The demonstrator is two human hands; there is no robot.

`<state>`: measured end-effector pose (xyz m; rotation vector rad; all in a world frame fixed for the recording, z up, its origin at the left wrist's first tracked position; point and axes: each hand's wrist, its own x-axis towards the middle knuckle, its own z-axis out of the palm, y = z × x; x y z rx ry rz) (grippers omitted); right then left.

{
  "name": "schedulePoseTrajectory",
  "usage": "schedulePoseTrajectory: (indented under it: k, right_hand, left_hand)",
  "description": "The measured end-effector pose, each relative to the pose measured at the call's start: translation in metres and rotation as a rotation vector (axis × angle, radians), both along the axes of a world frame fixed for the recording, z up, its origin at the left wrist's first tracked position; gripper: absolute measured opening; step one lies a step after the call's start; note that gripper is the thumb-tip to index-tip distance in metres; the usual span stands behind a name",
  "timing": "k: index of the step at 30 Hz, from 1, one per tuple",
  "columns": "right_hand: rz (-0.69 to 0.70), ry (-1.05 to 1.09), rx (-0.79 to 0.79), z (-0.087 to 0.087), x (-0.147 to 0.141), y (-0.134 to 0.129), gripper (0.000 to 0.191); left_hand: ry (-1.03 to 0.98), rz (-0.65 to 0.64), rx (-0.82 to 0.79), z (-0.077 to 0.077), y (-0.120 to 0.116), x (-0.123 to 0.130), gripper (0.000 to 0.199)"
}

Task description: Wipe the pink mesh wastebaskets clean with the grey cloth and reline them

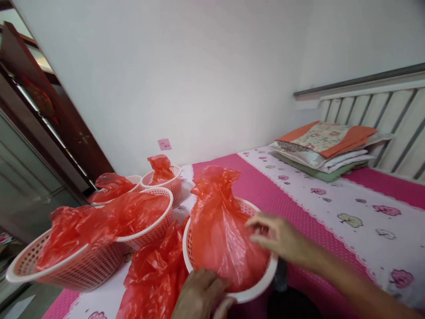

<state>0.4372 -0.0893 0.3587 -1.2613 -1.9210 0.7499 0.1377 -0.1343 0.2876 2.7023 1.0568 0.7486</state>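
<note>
A red plastic bag (221, 230), gathered at its top, sits in a pale pink perforated plastic basket (245, 296) in front of me. My left hand (202, 294) is at the basket's near rim, fingers over the edge and thumb on the outer side. On the right, my right hand (277, 237) is beside the bag and above the rim, its fingers curved and apart from the thumb. Whether its fingertips touch the bag I cannot tell. A loose crumpled red plastic bag (156, 270) lies left of this basket, next to my left hand.
Several more pink baskets with red bags stand at left, including a near basket (96, 266) and a far basket (174, 186). A patterned pink and white sheet (318, 217) covers the surface. Folded textiles (328, 137) lie by the radiator (395, 124). A door (59, 102) is at far left.
</note>
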Motion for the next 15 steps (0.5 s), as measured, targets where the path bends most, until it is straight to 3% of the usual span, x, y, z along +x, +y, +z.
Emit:
schedulePoseTrajectory:
  k: [2, 4, 6, 10, 13, 15]
  right_hand:
    - [0.217, -0.199, -0.070, -0.006, -0.017, -0.022, 0.017]
    - [0.248, -0.371, -0.094, -0.014, -0.034, -0.035, 0.021]
    - [0.225, -0.507, -0.090, -0.024, -0.046, -0.039, 0.027]
    - [0.298, -0.574, -0.073, -0.034, -0.053, -0.035, 0.035]
    - [0.187, -0.405, 0.013, -0.031, -0.036, -0.029, 0.025]
    - [-0.034, -0.219, 0.133, -0.032, -0.014, -0.025, 0.022]
  left_hand:
    - [0.143, 0.045, -0.178, 0.028, 0.012, 0.019, 0.020]
    - [0.197, 0.095, -0.391, 0.040, 0.021, 0.035, 0.028]
    - [0.264, 0.136, -0.553, 0.041, 0.030, 0.044, 0.031]
    - [0.417, 0.167, -0.693, 0.042, 0.045, 0.050, 0.025]
    - [0.335, 0.163, -0.685, 0.050, 0.041, 0.046, 0.022]
    - [0.186, 0.168, -0.553, 0.046, 0.026, 0.035, 0.025]
